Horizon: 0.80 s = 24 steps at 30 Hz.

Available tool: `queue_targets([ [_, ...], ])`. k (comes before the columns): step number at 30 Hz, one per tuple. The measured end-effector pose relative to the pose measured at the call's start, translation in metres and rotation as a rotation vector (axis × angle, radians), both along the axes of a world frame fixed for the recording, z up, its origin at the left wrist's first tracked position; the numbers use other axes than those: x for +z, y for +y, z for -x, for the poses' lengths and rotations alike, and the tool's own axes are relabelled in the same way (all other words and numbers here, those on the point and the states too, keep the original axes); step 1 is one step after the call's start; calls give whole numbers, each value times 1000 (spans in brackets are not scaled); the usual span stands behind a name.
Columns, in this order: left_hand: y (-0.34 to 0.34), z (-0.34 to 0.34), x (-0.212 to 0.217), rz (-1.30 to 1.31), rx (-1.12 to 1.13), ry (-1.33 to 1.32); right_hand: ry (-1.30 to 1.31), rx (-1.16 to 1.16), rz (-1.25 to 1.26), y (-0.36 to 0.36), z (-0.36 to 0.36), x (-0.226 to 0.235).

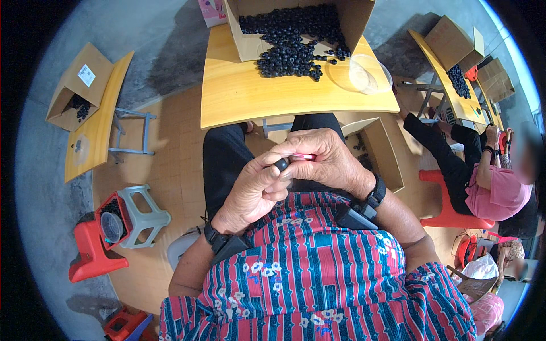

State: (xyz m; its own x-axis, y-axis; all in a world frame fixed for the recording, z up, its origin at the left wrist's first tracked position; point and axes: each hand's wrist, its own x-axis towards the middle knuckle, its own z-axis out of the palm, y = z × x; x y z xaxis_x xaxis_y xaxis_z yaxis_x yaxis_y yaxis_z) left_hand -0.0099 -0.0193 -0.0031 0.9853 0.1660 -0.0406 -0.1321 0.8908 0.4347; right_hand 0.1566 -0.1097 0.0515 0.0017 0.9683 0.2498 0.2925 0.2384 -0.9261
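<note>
Black little cap (281,164) sits pinched in the left hand (250,196) fingertips above the lap, right hand (327,159) closed on a thin red piece (304,156). Loose grip could drop it (tiny thing). Cardboard box (244,34) on the yellow table (239,96) spills more caps (290,57).

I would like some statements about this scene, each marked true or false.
1. The left hand pinches a small black round part. True.
2. The right hand holds a slim red piece. True.
3. The cardboard box on the wooden table holds white balls. False: it holds small black parts, some spilled onto the table.
4. Both hands rest flat on the table. False: they are raised above the lap, close together.
5. A clear plastic lid lies on the table. True.
</note>
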Motion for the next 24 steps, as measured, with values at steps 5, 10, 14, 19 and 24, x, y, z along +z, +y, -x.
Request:
queue_targets([
  [5, 1, 1, 7, -29, 15, 9, 35, -9, 46, 0, 1, 2],
  [10, 3, 1, 6, -109, 123, 37, 70, -83, -22, -2, 5, 6],
  [14, 10, 2, 6, -228, 191, -9, -80, -252, -182, -5, 0, 5],
  [19, 11, 6, 12, -300, 248, 29, -327, -185, -167, -9, 1, 11],
  [24, 14, 6, 15, -353, 232, 6, -422, -161, -217, -10, 0, 6],
])
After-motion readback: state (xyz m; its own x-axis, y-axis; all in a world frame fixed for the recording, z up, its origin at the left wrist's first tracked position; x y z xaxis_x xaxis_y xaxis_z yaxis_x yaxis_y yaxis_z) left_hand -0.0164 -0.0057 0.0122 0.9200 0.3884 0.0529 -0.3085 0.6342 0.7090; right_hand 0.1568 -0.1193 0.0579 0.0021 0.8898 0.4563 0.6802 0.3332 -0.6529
